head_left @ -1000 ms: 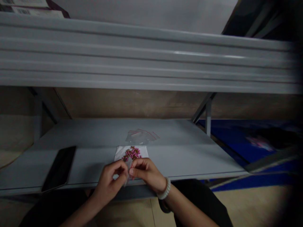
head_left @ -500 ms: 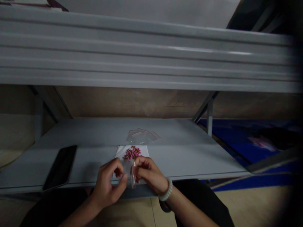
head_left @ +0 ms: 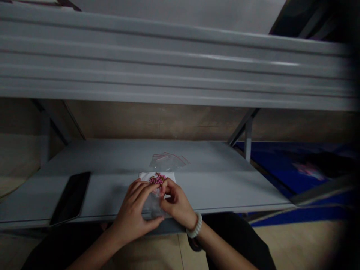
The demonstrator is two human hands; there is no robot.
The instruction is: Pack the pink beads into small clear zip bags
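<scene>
Two bare hands work at the front edge of the grey metal shelf [head_left: 213, 170] as I watch from the head camera. My left hand [head_left: 132, 213] curls its fingers over a clear plastic bag [head_left: 153, 206], and my right hand [head_left: 177, 204] pinches the bag's upper part, so both are closed on it. The bag lies low between them, its long axis seeming to run about 12 to 6 o'clock, though the fingers hide its outline. Its lower end sits close to the shelf's front edge at 6 o'clock. At 12 o'clock, the upper end overlaps a white sheet [head_left: 146, 177] carrying a cluster of pink beads [head_left: 157, 180]. Farther out at 12 o'clock lie small zip bags with red seals [head_left: 168, 162]. A black phone [head_left: 71, 198] sits well apart at 9 o'clock, and a white beaded bracelet [head_left: 195, 226] circles my right wrist.
</scene>
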